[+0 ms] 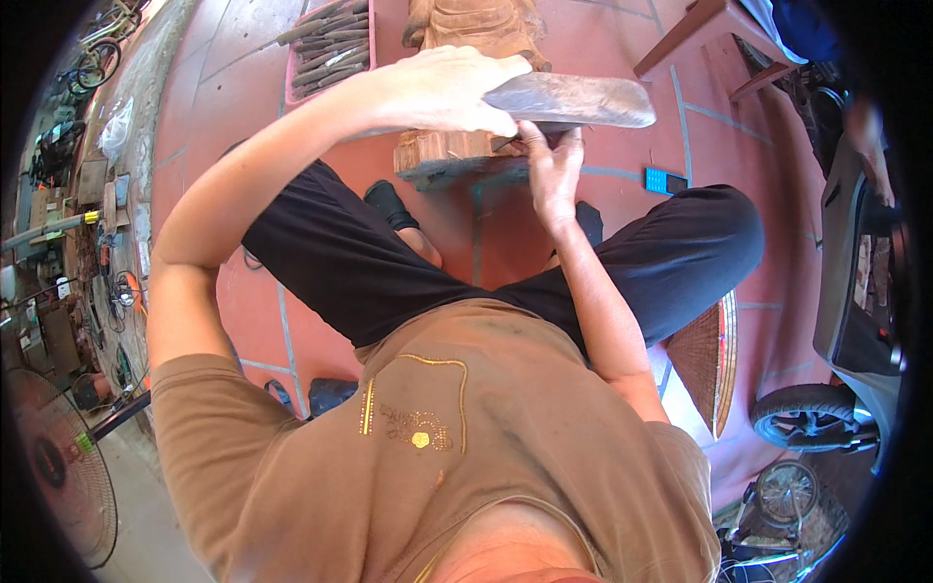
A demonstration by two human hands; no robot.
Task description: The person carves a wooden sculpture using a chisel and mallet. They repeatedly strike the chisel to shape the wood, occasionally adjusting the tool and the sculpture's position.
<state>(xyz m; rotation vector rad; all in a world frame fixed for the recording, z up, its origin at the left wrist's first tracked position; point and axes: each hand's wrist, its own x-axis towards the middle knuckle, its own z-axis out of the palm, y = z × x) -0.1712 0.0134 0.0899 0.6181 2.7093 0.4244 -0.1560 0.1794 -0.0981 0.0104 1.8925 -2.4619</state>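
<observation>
With knees spread wide above a red tiled floor (233,107), a person in a brown shirt (428,389) is bringing both hands together over a carved wooden block (442,148), which is lying straight ahead with its cut end facing the lap, apparently so that both arms are reaching it easily. The left hand (452,89) is closing around the narrow end of a flat wooden club (593,102), thumb and forefinger lying toward the broad part; this hold is leaving the club's wide end free, pointing right and covering part of what is below. Just beneath it, the right hand (554,170) is pinching a slim dark tool (503,143) between thumb and fingers, palm partly turned up, seemingly for steadying it close to the wood; whether its tip is touching the block, and whether the two hands are touching each other, cannot be told. Beyond the left forearm, a pink tray (372,44) is holding rows of slender dark tools (328,58), probably placed there for easy reach. A blue keypad phone (666,181) is lying near the right knee, and a conical hat (705,364) is resting beside the right thigh.
</observation>
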